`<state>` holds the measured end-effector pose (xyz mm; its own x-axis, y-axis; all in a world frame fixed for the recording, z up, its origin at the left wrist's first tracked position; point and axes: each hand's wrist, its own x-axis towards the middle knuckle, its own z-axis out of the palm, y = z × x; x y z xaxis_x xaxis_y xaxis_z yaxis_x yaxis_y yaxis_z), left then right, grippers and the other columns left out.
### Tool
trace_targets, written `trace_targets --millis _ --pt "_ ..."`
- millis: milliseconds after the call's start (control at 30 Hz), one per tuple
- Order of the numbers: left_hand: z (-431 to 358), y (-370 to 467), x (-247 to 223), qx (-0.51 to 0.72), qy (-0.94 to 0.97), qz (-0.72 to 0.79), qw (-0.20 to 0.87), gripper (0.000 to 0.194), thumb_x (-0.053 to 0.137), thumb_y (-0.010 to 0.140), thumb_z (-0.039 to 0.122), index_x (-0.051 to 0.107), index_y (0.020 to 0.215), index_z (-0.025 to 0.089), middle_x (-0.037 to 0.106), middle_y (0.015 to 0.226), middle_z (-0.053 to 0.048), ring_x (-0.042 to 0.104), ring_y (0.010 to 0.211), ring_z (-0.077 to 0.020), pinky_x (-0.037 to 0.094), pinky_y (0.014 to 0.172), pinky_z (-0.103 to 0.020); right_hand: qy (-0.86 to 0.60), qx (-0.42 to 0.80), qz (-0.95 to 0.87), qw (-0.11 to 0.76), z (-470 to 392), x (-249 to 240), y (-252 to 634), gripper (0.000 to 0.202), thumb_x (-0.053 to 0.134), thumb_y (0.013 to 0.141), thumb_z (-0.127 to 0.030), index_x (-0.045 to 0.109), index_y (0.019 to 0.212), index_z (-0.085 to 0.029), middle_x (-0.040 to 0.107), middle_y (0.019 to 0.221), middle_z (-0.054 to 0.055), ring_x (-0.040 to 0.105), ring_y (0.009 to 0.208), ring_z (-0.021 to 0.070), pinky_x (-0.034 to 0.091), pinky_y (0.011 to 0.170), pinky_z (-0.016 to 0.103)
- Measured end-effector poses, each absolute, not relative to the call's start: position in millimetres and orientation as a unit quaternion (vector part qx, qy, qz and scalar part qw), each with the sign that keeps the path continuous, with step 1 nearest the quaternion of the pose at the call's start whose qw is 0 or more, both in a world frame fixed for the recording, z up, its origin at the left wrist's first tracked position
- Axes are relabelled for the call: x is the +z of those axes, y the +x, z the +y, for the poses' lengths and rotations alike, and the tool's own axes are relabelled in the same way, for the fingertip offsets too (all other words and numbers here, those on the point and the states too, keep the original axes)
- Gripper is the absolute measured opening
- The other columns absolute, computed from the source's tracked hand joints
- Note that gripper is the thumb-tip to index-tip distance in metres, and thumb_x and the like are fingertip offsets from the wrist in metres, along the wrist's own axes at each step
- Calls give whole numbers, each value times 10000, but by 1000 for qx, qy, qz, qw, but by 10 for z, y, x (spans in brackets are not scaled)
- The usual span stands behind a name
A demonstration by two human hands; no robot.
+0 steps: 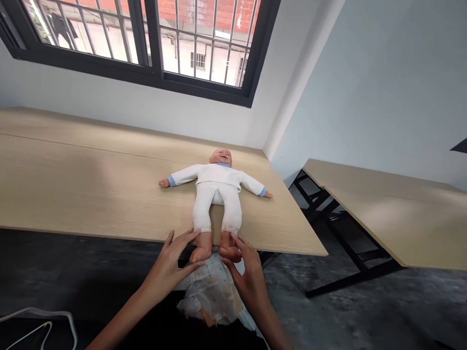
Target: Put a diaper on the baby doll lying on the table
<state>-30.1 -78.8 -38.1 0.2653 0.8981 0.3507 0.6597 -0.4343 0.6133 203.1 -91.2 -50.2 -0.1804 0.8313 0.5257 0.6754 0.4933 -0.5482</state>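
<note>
A baby doll (219,175) lies on its back on the wooden table (91,189), its head toward the window and its arms spread. It wears a white long-sleeved top and white trousers with blue cuffs and a blue collar. Its bare feet reach over the near table edge. My left hand (175,260) grips the doll's left-side foot in view, fingertips at the ankle and thumb by the toes. Around the other foot, my right hand (248,267) has its fingers at the ankle and thumb underneath. A crumpled, translucent plastic bag (211,296) lies below the feet, near my lap.
A second wooden table (386,209) with black legs stands to the right, across a gap. Behind the doll are a white wall and a barred window (204,43). White hangers (40,316) show at the lower left, above the dark floor.
</note>
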Motion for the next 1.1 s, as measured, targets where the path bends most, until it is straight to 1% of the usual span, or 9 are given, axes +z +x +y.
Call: trace_targets --millis 267,467,600,700,800,900,967,1033,1100 --pt "-731 -273 -468 366 760 503 189 507 582 886 413 448 1349 259 615 1333 -61 594 1206 -255 104 1198 -567 -493 64 -767 406 -796 -562 1970 507 538 959 -376 400 1422 -224 579 1344 91 536 1235 279 398 1066 522" --pt "-677 -168 -484 368 753 513 186 501 585 890 404 426 1344 263 628 1298 -63 606 1164 -249 89 1185 -575 -492 76 -763 413 -728 -596 1951 513 554 948 -387 397 1413 -235 599 1282 97 565 1160 261 469 987 470" --pt "-795 -190 -479 398 736 530 140 466 653 842 430 488 1225 223 641 1184 -75 600 1099 -263 305 1094 -543 -491 53 -764 415 -810 -540 2070 636 651 867 -469 410 1393 -203 545 1297 136 509 1218 283 471 992 454" --pt "-1001 -299 -503 403 741 524 118 229 616 868 393 554 986 207 635 949 -41 605 909 -224 476 851 -379 -503 49 -757 415 -995 -528 2289 381 628 896 -402 536 1194 -183 599 1144 121 574 1101 265 502 928 427" --pt "-1165 -413 -624 320 800 479 169 152 476 932 259 581 836 207 612 794 -14 585 782 -181 476 752 -307 -520 126 -795 286 -1220 -596 2492 78 621 890 -238 597 948 -193 642 904 52 631 855 226 531 800 393" --pt "-1168 -466 -874 237 822 464 231 212 444 913 187 654 912 219 673 924 -42 618 909 -205 502 807 -323 -514 217 -822 112 -1377 -737 2543 488 790 693 -145 619 1145 -212 649 1160 85 608 1075 293 504 931 453" --pt "-1090 -459 -1067 216 818 470 253 319 456 877 142 661 1102 240 664 1143 -64 600 1088 -231 495 928 -372 -510 238 -825 54 -1406 -835 2499 785 846 599 -128 551 1317 -243 533 1387 111 473 1289 349 405 1066 525" --pt "-991 -420 -1221 200 815 473 267 471 483 832 104 609 1260 254 581 1341 -78 527 1246 -252 445 1034 -411 -504 233 -831 32 -1380 -909 2439 741 787 683 -122 528 1358 -281 461 1467 84 379 1375 342 307 1126 577" --pt "-906 -353 -1297 181 818 467 282 584 535 793 100 552 1353 265 468 1475 -82 432 1353 -283 386 1100 -438 -492 219 -841 42 -1325 -952 2393 490 662 812 -115 613 1260 -307 507 1434 31 396 1374 301 267 1144 589"
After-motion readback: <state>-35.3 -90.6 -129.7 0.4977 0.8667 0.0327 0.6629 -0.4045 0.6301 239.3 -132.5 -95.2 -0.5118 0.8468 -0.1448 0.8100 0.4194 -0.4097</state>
